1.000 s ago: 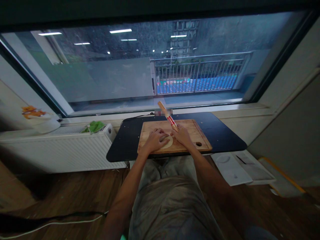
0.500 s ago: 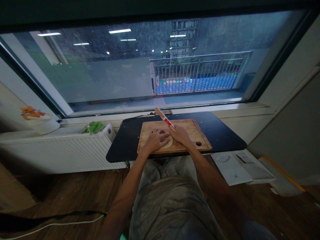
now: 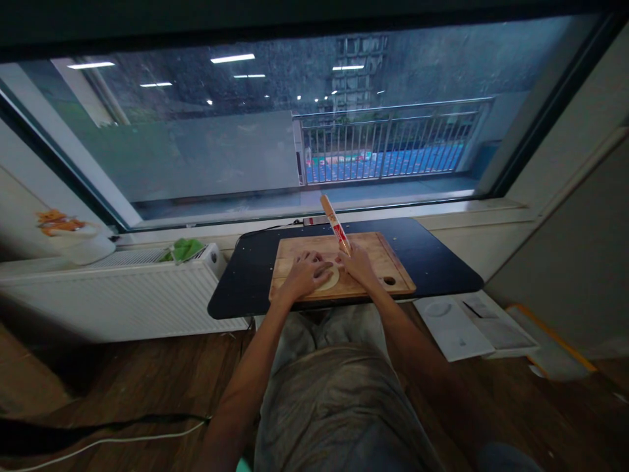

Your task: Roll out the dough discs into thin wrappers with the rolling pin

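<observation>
Black tabletop (image 3: pixel 437 265) by window (image 3: pixel 221 151): right grip (image 3: pixel 358 263) clasps stick (image 3: pixel 337 225), left grip (image 3: pixel 305 274) loose on dough (image 3: pixel 331 280).

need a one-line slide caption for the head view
Left hand on a pale dough disc, right hand gripping a rolling pin, with a wooden board on a black table.

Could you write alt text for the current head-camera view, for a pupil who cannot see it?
A person's left hand touches a pale, dough-like disc on a wooden cutting board while the right hand grips a red-marked wooden stick. The board rests on a black table by a window.
</observation>
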Demonstrator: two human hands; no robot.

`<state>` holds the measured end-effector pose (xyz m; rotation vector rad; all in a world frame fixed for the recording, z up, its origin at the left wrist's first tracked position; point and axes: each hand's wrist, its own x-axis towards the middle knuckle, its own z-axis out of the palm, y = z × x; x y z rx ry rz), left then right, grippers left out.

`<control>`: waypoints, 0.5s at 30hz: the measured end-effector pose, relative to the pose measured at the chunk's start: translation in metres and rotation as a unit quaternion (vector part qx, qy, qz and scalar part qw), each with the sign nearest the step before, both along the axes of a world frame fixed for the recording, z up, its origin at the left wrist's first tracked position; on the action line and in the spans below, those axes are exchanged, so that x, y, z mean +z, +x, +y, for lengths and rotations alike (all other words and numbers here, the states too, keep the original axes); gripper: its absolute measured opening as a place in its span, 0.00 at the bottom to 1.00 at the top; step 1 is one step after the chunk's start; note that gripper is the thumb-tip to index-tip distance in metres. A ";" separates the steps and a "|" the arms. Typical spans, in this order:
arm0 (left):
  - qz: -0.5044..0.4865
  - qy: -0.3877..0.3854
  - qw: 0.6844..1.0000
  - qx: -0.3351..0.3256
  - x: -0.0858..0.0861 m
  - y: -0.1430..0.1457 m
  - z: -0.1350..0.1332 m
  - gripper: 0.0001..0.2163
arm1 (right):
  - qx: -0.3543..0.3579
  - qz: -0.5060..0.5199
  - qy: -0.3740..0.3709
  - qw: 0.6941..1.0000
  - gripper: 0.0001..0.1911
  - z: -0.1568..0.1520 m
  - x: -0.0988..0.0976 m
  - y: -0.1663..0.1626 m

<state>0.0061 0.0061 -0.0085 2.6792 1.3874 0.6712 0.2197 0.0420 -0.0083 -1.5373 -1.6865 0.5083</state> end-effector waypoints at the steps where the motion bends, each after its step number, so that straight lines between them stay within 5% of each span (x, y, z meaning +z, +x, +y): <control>1: 0.001 0.000 1.000 -0.001 0.000 0.000 0.000 0.16 | 0.003 -0.008 0.001 1.000 0.06 0.000 0.000 0.000; 15: -0.011 0.004 1.000 0.003 0.000 0.001 0.000 0.16 | 0.015 -0.070 -0.019 0.997 0.09 -0.003 0.006 -0.004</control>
